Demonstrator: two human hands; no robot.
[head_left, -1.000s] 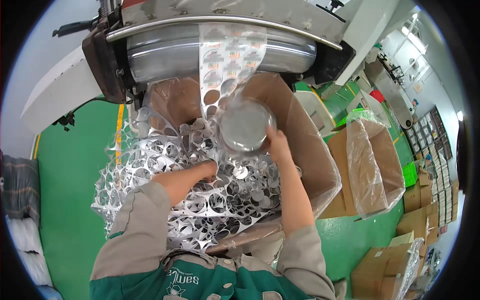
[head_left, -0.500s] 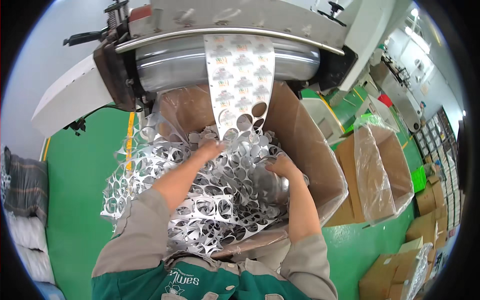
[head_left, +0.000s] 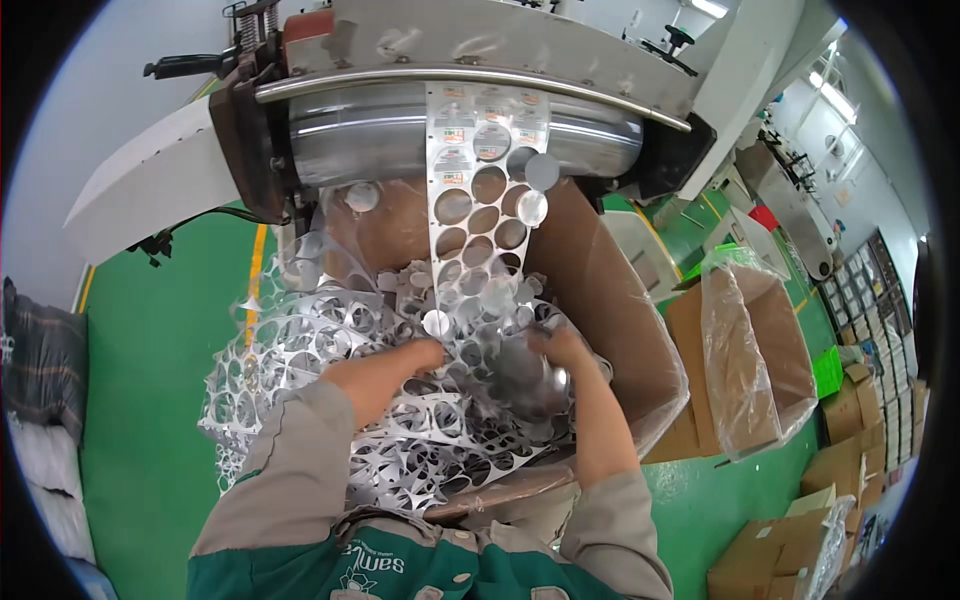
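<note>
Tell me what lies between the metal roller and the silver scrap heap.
In the head view, a punched strip hangs from the roller toward the scrap heap, pale discs at its right edge and a brown box wall behind.

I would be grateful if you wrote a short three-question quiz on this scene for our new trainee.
1. True or false: The left hand is among silver-coloured scrap, lower in the picture than the roller.
2. Which hand holds the blurred round grey object? A) Left only; B) Right only; C) Both.
3. Fill in: The strip hanging from the roller is punched with round ____.

Key: 1. True. 2. B, the right hand. 3. Holes.
</note>
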